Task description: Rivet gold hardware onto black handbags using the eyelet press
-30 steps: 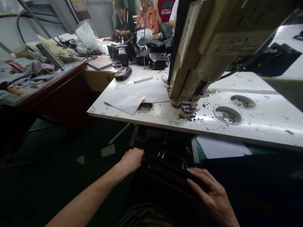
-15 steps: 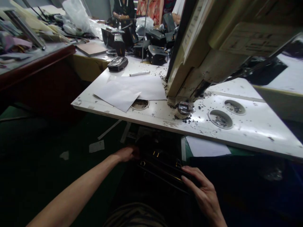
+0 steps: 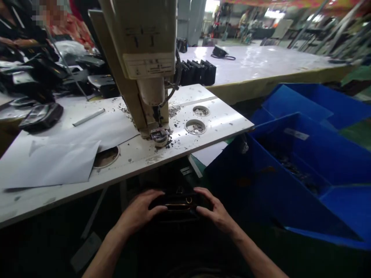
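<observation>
A small black handbag [image 3: 178, 216] with a gold zipper and a gold ring lies low in front of me, below the table edge. My left hand [image 3: 144, 208] is closed on its left end, fingers over the far side and thumb on the near side. On the other end, my right hand [image 3: 213, 210] grips it the same way, near the gold ring. The bag's lower part is lost in shadow. Beyond it stands a post-shaped machine [image 3: 152, 69], its head above a small metal plate [image 3: 159, 136] strewn with dark scraps.
The white machine table [image 3: 145, 162] bears paper sheets [image 3: 58, 162], a white stick [image 3: 88, 117] and two cups of small metal parts [image 3: 195, 127]. Blue bins [image 3: 290, 154] stand to the right. Black bags [image 3: 101, 85] crowd the back left, with a person [image 3: 23, 27] behind them.
My view has swung to the right, bringing the blue bins and long back table into sight. The bag has been turned, and both hands now hold its ends.
</observation>
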Available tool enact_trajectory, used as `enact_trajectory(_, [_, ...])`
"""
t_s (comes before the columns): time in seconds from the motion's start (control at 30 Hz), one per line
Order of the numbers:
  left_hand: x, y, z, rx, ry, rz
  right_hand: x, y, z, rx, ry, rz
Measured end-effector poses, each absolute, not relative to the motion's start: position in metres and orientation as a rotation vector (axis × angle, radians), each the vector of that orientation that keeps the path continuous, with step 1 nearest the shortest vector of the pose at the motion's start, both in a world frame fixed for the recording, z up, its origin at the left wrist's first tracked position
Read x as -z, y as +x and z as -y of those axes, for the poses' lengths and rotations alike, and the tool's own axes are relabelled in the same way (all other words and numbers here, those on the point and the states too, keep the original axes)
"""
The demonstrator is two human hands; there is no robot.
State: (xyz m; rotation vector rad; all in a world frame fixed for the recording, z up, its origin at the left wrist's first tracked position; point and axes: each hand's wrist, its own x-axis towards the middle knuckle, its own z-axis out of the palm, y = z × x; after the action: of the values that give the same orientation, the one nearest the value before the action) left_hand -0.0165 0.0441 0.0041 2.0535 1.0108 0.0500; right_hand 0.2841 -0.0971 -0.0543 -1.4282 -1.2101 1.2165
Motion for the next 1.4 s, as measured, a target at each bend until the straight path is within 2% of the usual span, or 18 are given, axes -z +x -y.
enact_trajectory(0.27, [-0.010,0.029,-0.037,0.317,2.623,-0.986,0.048,0.261,0.086,-1.138,-1.557,1.127])
enact_trajectory(0.73, [0.002,0.058,-0.041,0.260,2.465,-1.214,0.057,0.287,0.070,-1.051,-1.614,1.309])
enact_trajectory(1.03, [-0.055,0.066,-0.024,0.364,2.564,-1.300,-0.002,0.306,0.075,-1.180,-1.466,1.266])
enact_trajectory(1.2, [-0.084,0.072,-0.007,0.270,2.597,-1.496,-0.030,0.293,0.083,-0.916,-1.445,1.336])
enact_trajectory(1.4, [-0.092,0.090,0.014,0.126,2.540,-1.644,-0.029,0.248,0.074,-0.796,-1.624,0.932])
